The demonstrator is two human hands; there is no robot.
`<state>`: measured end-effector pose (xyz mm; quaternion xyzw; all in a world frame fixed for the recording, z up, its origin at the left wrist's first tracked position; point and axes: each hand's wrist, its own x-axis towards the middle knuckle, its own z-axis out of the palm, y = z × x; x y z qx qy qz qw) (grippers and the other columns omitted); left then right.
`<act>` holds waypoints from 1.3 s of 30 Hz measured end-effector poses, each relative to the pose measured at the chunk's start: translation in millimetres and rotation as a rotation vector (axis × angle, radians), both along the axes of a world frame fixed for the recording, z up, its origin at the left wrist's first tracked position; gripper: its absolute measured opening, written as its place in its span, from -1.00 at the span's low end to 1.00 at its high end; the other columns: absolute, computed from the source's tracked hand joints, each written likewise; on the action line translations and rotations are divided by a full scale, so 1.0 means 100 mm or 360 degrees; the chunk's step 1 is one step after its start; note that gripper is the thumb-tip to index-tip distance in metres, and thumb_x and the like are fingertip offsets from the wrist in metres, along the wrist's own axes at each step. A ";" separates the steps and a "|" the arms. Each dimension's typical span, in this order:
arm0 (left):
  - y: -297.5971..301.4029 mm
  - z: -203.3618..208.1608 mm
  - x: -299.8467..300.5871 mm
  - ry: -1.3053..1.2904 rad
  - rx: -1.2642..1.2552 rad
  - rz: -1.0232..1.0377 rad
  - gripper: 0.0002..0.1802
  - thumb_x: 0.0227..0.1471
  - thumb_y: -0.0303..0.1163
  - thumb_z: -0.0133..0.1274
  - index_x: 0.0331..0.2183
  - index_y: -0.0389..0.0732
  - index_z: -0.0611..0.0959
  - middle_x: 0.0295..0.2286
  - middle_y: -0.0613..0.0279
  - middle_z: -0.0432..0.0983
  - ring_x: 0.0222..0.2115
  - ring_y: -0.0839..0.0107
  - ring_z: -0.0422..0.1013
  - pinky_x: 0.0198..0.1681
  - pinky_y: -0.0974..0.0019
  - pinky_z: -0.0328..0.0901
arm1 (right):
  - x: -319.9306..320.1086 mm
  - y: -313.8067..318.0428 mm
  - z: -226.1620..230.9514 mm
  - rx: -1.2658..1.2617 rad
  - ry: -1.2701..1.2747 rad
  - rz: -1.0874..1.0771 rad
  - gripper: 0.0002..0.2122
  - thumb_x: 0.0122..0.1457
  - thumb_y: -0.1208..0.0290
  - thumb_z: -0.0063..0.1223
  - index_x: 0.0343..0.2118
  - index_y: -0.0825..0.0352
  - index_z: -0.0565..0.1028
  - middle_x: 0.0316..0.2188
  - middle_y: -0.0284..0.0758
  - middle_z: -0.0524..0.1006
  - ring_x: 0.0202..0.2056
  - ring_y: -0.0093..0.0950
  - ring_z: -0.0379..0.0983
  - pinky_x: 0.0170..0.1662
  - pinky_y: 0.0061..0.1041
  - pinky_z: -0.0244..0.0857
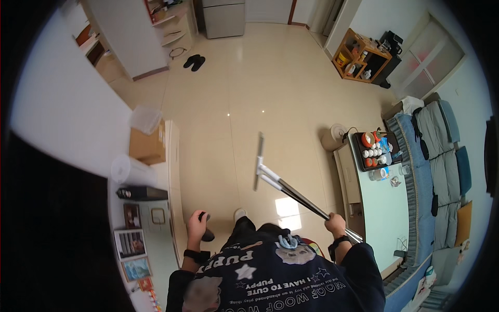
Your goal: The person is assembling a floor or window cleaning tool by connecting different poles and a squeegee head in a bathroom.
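right hand [336, 224]: clamped round mop [299, 196] pole | mop: frame centre, long axis running up-left from right hand, the nearer one | left hand [197, 226]: curled on dark item [205, 215], lower left of centre

- 2 hands: left hand [196, 226] was at 7 o'clock, right hand [336, 224] at 4
- 1 T-headed pole [297, 194] was toward 4
- 2 slippers [198, 63] lay at 11
- 1 carton [147, 147] sat at 9
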<state>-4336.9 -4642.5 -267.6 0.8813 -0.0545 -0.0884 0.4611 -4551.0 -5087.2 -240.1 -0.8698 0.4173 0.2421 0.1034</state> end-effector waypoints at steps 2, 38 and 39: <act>-0.31 0.00 0.55 -0.0002 -0.0038 -0.0059 -0.82 -0.12 -0.37 -0.03 -0.47 -0.30 0.47 -0.53 0.04 0.41 -0.48 0.15 0.36 -0.40 0.30 0.24 | 0.14 -0.15 0.04 -0.0062 0.0044 -0.0083 -0.79 -0.19 0.37 -0.15 -0.46 0.30 0.45 -0.41 -0.16 0.45 -0.32 -0.23 0.37 -0.27 -0.35 0.26; -4.10 0.40 9.24 -0.0122 -0.0158 0.0514 -0.84 -0.11 -0.42 -0.05 -0.41 -0.26 0.51 -0.57 0.22 0.45 -0.61 0.50 0.32 -0.53 0.46 0.24 | 8.70 -4.18 -0.46 0.0012 -0.0239 -0.0183 -0.80 -0.26 0.44 -0.14 -0.55 0.44 0.44 -0.53 -0.02 0.43 -0.44 -0.10 0.36 -0.34 -0.29 0.27; -4.16 0.40 9.52 -0.0198 -0.0117 0.0521 -0.84 -0.11 -0.40 -0.05 -0.42 -0.25 0.51 -0.57 0.20 0.45 -0.62 0.46 0.33 -0.53 0.45 0.24 | 8.93 -4.25 -0.48 0.0026 -0.0205 -0.0212 -0.80 -0.28 0.45 -0.14 -0.56 0.45 0.43 -0.53 -0.02 0.43 -0.45 -0.09 0.36 -0.35 -0.29 0.27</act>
